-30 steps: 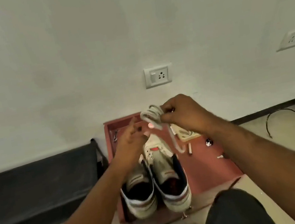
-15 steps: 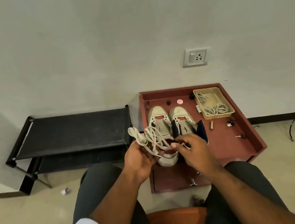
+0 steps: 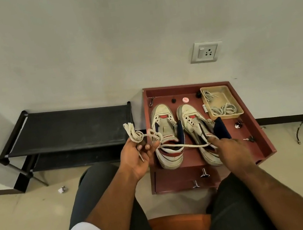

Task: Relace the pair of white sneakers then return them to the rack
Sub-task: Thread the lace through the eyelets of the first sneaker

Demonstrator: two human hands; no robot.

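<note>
Here a white lace [image 3: 180, 146] is stretched left to right above two unlaced sneakers [image 3: 167, 136] on the red tray [image 3: 254, 133]: its bundled end is gripped by the left hand [image 3: 136, 157], its free end pinched by the right hand [image 3: 226, 148], nearer the right-side sneaker [image 3: 196, 127].

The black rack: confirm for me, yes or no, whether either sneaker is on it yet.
No, both white sneakers stand on the red tray, beside the black rack.
</note>
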